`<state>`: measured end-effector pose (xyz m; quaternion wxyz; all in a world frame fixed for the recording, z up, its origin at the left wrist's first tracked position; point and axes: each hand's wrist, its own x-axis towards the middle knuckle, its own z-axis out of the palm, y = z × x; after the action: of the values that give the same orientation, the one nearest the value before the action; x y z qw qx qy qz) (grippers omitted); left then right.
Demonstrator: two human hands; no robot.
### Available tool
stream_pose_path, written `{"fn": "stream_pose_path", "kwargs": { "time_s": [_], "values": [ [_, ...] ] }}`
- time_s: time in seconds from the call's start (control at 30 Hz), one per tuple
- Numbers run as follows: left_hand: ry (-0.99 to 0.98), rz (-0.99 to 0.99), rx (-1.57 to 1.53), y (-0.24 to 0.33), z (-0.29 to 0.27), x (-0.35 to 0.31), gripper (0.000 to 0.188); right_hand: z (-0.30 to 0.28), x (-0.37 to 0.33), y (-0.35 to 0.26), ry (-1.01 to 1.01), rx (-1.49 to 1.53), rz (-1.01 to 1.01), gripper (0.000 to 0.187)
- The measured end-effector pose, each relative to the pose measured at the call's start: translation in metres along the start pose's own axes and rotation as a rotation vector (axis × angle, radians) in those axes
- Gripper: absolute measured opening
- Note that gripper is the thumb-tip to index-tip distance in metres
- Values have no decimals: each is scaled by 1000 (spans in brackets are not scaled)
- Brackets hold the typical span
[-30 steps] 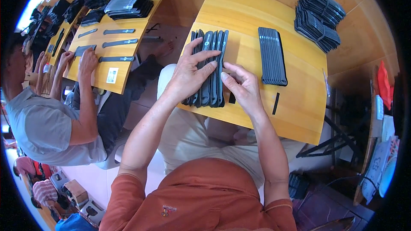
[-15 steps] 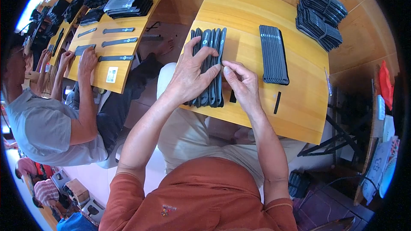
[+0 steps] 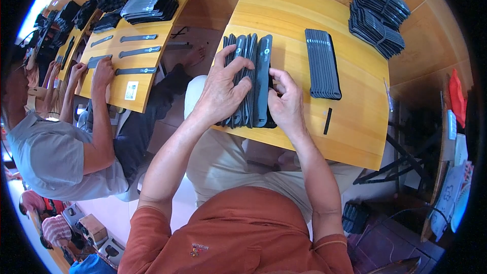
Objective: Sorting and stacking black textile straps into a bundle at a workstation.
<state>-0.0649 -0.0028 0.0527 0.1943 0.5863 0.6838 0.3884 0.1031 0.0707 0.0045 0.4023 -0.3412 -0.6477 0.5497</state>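
Note:
A fanned row of several long black flat strips (image 3: 252, 66) lies on the wooden table (image 3: 299, 15) in front of me. My left hand (image 3: 220, 91) rests flat on the left part of the row, fingers spread over the strips. My right hand (image 3: 285, 102) grips the rightmost strip (image 3: 263, 78) at its near end, thumb and fingers curled on it.
A neat stack of black strips (image 3: 322, 63) lies to the right, one small black piece (image 3: 327, 121) near it, and a large heap of strips (image 3: 378, 12) at the far right corner. To the left, another person in a grey shirt (image 3: 50, 157) works at a neighbouring table (image 3: 127, 61).
My right hand has shifted slightly along the near end of the rightmost strip; my left hand stays pressed on the row.

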Motion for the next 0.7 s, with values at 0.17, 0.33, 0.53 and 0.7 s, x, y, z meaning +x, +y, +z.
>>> {"fn": "stream_pose_path", "kwargs": {
  "time_s": [0.17,0.33,0.53,0.7],
  "values": [
    [11,-23,-32,-2,2,-1,23,-6,1,5,-43,-247,-115,23],
    [-3,-95,-5,3,1,-1,22,-9,3,-2,-26,-270,-88,17],
    [-14,-110,6,6,-1,-2,23,-19,5,-15,-166,-274,191,21],
    [-29,-69,61,5,-2,-3,27,-8,3,-5,60,-234,16,35]
  ]
}}
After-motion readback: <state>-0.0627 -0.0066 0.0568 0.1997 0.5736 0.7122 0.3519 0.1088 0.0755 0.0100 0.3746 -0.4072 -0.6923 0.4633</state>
